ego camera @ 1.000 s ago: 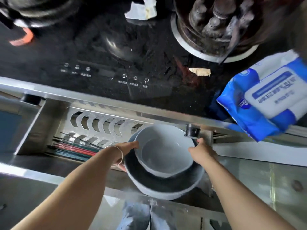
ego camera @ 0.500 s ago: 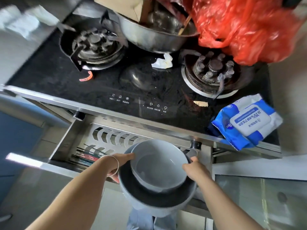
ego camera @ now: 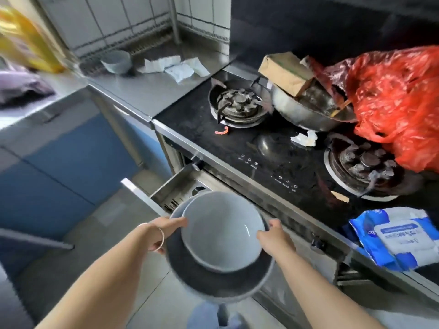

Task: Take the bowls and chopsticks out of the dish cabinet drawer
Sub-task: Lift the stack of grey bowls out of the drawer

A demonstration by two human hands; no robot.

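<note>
I hold two stacked bowls in front of me, above the open drawer (ego camera: 166,186). A pale grey bowl (ego camera: 223,231) sits inside a wider dark-lined bowl (ego camera: 213,279). My left hand (ego camera: 166,230) grips the stack's left rim, a thin bangle on its wrist. The stack's right rim is gripped by my right hand (ego camera: 273,237). The bowls hide most of the drawer; only its left corner and perforated back wall show. The chopsticks are hidden from view.
A black gas hob (ego camera: 273,148) has a steel basin (ego camera: 306,110), a red plastic bag (ego camera: 394,100) and a blue wipes pack (ego camera: 394,236) on it. On the steel counter (ego camera: 147,91) to the left stand another grey bowl (ego camera: 116,61) and crumpled papers (ego camera: 175,66).
Both hands have lifted the stacked bowls up and out of the drawer, toward me. My head has turned up and left, so the counter has come into view and the chopsticks have dropped out of sight.
</note>
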